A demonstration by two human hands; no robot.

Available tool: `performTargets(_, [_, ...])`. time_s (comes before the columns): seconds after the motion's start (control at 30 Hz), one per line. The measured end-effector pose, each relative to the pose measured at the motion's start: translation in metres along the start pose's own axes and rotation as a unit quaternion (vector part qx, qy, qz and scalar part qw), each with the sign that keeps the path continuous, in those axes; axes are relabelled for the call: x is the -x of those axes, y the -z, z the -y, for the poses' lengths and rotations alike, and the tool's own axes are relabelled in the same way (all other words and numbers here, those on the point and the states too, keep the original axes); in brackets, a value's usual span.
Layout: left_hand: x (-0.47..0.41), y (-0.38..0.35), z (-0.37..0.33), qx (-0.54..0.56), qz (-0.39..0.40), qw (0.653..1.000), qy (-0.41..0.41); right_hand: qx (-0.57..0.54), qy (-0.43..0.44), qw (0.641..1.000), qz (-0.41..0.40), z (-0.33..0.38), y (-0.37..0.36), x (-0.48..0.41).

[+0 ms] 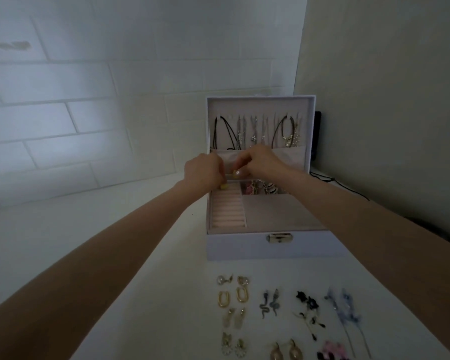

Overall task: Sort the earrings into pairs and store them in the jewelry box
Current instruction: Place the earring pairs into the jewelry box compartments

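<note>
Both arms stretched forward, forearms converging over the open jewelry box [276, 245]. Left hand [202, 172] knuckles up, fingers curled down, fingertips at the far end of the ring-roll section [227, 211], pinching something small and yellowish; too small to tell if it's an earring. Right hand [261, 159] just beside it, fingers bent in toward the left hand, thumb nail facing camera; whether it grips anything, cannot tell. Hands close together, nearly touching, at the box's back edge under the upright lid [260, 105].

Necklaces [255, 131] hang in the lid behind the hands. Back compartment right of the hands holds mixed jewelry [263, 189].

Below the wrists, nearer the camera, sorted earrings lie in pairs on the white table [166, 294]: gold hoop pair [233, 296], long axes pointing toward the box; snake pair [269, 304], side by side, lengthwise toward the box; black flower pair [307, 307] and blue floral pair [344, 313], long tails angled toward near right. More pairs at the near edge, partly cut off.
</note>
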State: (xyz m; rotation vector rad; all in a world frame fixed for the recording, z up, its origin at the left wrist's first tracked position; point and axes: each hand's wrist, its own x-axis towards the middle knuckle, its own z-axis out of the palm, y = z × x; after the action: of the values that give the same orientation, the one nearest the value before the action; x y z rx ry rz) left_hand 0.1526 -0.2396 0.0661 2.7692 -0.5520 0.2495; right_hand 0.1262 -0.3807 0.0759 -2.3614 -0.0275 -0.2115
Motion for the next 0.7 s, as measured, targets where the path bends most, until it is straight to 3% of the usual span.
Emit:
performTargets(0.23, [0.003, -0.012, 0.006, -0.106, -0.024, 0.993, -0.044, 0.051, 0.021, 0.998, 0.031, 0.003, -0.007, -0.003])
performTargets(0.43, [0.008, -0.014, 0.009, -0.105, -0.081, 0.988, -0.084, 0.085, 0.031, 0.996, 0.016, 0.006, -0.014, -0.001])
performTargets(0.7, [0.010, -0.007, 0.012, -0.122, -0.049, 0.986, -0.103, 0.097, 0.005, 0.995, 0.022, 0.006, -0.022, -0.006])
